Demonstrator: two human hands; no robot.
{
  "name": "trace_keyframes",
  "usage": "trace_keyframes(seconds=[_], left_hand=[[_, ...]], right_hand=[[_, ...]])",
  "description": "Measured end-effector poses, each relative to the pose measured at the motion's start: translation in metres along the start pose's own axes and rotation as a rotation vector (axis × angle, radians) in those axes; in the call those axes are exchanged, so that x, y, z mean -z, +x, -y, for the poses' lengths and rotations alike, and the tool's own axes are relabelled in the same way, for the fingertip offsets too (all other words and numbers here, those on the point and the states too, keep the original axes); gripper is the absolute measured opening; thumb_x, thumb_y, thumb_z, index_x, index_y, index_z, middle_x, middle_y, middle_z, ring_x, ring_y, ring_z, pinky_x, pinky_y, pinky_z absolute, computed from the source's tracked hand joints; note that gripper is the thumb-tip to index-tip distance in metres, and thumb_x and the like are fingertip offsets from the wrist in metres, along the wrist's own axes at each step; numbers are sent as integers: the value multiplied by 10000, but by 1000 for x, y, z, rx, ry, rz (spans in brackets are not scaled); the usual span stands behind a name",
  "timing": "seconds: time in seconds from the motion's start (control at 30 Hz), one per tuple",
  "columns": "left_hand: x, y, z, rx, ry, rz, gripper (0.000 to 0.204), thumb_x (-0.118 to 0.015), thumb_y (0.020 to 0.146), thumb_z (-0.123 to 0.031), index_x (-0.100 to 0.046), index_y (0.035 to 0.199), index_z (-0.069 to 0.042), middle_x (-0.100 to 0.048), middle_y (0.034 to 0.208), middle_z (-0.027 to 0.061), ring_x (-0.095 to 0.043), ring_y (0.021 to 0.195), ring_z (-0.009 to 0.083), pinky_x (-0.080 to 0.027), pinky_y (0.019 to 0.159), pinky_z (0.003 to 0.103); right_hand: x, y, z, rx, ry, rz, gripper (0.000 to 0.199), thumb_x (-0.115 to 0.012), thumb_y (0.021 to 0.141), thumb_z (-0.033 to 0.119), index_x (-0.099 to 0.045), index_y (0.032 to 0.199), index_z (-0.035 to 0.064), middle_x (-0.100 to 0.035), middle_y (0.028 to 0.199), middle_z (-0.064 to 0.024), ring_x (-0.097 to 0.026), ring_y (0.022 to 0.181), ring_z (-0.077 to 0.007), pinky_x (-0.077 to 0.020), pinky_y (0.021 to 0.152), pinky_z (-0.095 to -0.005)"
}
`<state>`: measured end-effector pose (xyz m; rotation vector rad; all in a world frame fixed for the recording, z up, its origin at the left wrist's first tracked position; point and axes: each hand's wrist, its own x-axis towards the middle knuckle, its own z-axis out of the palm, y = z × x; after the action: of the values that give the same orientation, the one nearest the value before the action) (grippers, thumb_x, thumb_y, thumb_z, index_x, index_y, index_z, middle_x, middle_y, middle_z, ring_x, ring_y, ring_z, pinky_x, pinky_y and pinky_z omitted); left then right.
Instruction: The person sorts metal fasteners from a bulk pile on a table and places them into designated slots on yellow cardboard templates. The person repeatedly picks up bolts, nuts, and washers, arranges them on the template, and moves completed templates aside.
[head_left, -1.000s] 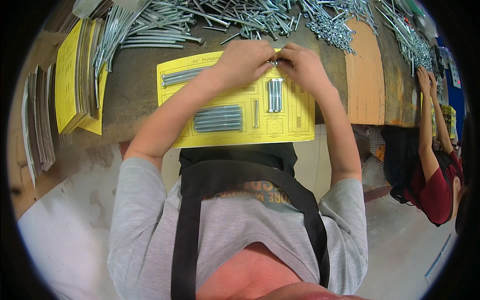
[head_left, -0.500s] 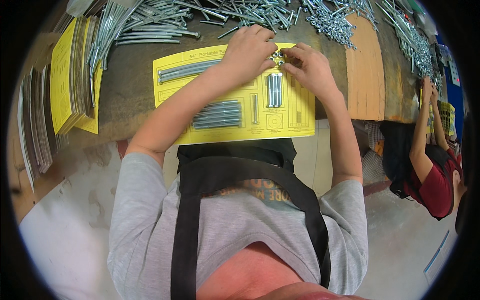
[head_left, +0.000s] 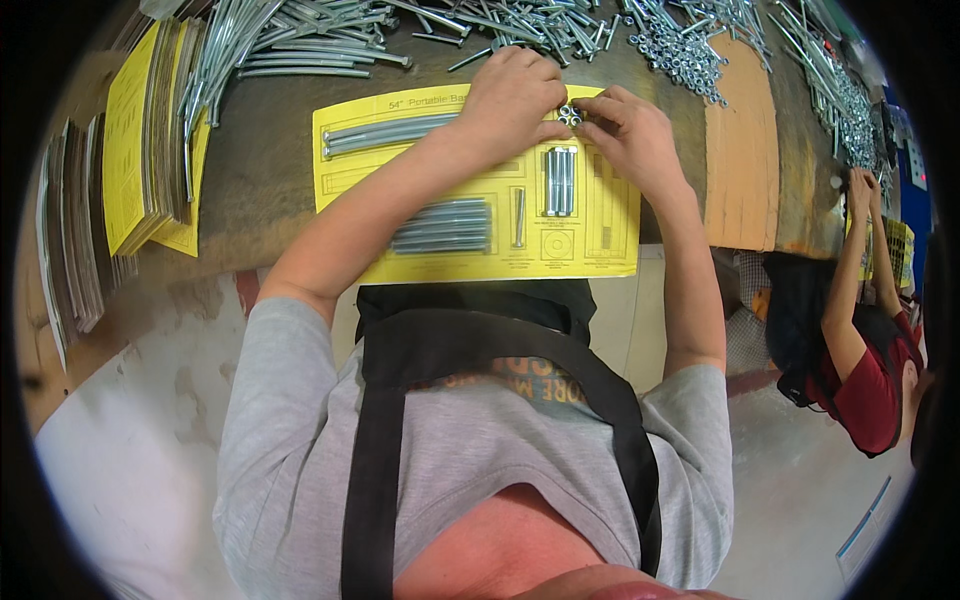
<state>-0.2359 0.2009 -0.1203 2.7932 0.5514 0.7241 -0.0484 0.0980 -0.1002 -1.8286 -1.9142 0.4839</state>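
Note:
On the yellow printed card, a small cluster of metal nuts sits near the far edge. My left hand closes in from the left, its bent fingers and thumb pressed against the nuts. From the right, my right hand pinches the same cluster with thumb and forefinger. Below them lie several short bolts side by side, and a single thin bolt is left of these. A row of mid-length bolts lies nearer me. Long bolts run partly under my left forearm.
Piles of long bolts and loose nuts spread along the back. Stacked yellow cards stand on the left. A strip of brown cardboard lies right of the card. At far right, a person in a red shirt works at the bench.
The nuts, looser before, now sit in a tighter cluster between my fingers. My right hand has turned inward slightly. The whole view has shifted a little.

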Motion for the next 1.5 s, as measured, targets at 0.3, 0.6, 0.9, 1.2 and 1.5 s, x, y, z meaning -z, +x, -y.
trace_keyframes(seconds=[0.3,0.6,0.9,1.2,1.5], left_hand=[[25,4,-7,64,-44,-52,487,-797,699,-497,-642,902,-82,-612,979,74,-544,997,275,-405,970,433],[79,-45,-7,105,-342,-146,296,-768,803,-333,-663,900,-74,-645,990,69,-559,997,283,-427,926,407],[104,-96,19,310,-473,-178,190,-712,854,-220,-663,927,-51,-669,1019,95,-587,1020,305,-451,919,420],[100,-64,13,366,-715,-215,174,-686,873,-214,-689,921,-47,-691,913,100,-605,956,304,-469,841,400],[101,-62,18,527,-963,-180,184,-664,920,-161,-701,1047,-33,-708,1024,77,-651,972,183,-497,893,323]], right_hand=[[56,55,29,-42,249,-344,107,-723,847,109,-729,909,22,-695,731,-85,-654,633,-170,-509,600,-282],[54,262,56,129,-344,-256,229,-662,845,247,-763,1033,164,-732,962,-125,-691,901,-316,-538,799,-417],[40,300,36,-11,-315,-196,203,-730,739,243,-776,914,150,-737,931,-112,-698,919,-302,-540,817,-408],[44,293,28,-33,-270,-213,208,-754,724,261,-766,904,158,-734,919,-112,-693,905,-307,-536,810,-407],[41,282,60,-30,-250,-288,245,-771,746,186,-728,971,98,-726,888,-78,-699,848,-252,-521,779,-358]])
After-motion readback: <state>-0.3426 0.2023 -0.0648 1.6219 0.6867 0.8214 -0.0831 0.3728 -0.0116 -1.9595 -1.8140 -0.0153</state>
